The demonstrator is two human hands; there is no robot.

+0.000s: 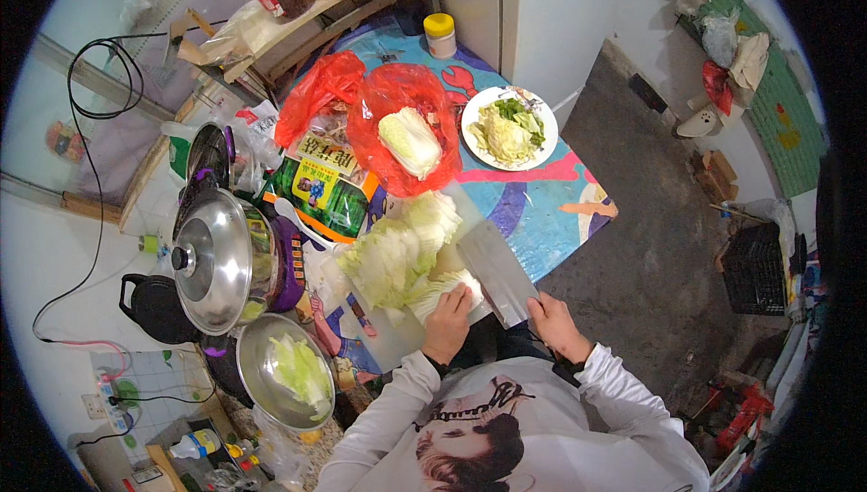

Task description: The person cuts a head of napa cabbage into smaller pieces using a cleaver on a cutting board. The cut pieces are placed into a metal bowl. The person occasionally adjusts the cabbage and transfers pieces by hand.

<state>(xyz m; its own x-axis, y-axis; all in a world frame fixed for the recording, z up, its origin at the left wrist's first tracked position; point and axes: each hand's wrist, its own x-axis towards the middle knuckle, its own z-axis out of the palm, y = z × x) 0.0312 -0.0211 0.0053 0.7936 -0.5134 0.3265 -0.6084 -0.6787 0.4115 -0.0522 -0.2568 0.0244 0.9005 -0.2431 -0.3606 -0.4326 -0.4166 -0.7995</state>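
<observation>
My right hand (557, 326) grips the handle of a broad metal cleaver (496, 274), its blade over the near right end of a pale cutting board (396, 350). Bent over the white base of a napa cabbage piece (443, 292), the fingers of my left hand (448, 324) press it to the board. The blade lies just right of that piece; whether they touch I cannot tell. Loose cabbage leaves (389, 258) spread over the middle of the board. Another cabbage portion (433, 217) lies at its far end.
Beyond the board, a whole napa cabbage (410, 143) rests on a red plastic bag (443, 177). A white plate (481, 150) holds leaves. Leftward stand a lidded steel pot (215, 261) and a steel bowl (249, 373) containing cabbage. A yellow-lidded jar (440, 36) stands at the back.
</observation>
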